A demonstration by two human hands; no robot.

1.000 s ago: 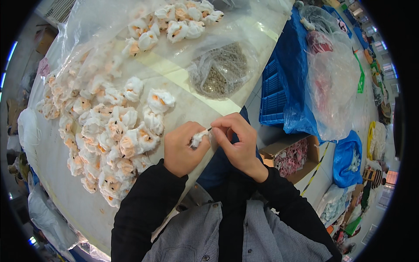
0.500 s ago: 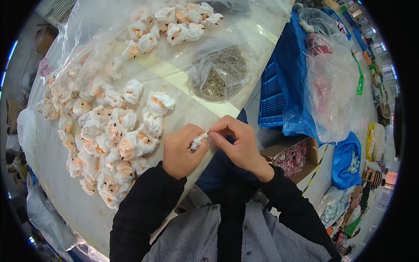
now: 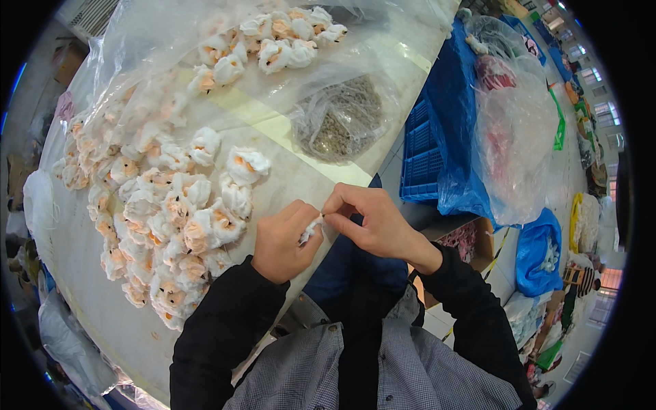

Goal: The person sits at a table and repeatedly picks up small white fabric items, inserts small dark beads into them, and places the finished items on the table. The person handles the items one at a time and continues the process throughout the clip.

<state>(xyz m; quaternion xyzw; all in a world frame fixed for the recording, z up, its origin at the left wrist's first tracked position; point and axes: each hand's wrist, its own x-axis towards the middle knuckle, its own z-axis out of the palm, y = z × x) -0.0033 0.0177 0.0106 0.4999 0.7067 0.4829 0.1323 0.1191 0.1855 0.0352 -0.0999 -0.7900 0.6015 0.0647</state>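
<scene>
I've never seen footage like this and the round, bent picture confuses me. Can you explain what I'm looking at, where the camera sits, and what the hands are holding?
There is no machine here. A person wears a wide fisheye camera on the head, looking down, so straight edges bend and the corners go black. The dark sleeves at the bottom are the person's own arms. The left hand and right hand meet over the table edge and pinch one small white fabric flower between them. To the left on the table lies a pile of white and orange fabric flowers, more under a clear plastic sheet. Farther off sits a clear bag of small dark pieces. A blue crate stands on the right.
</scene>
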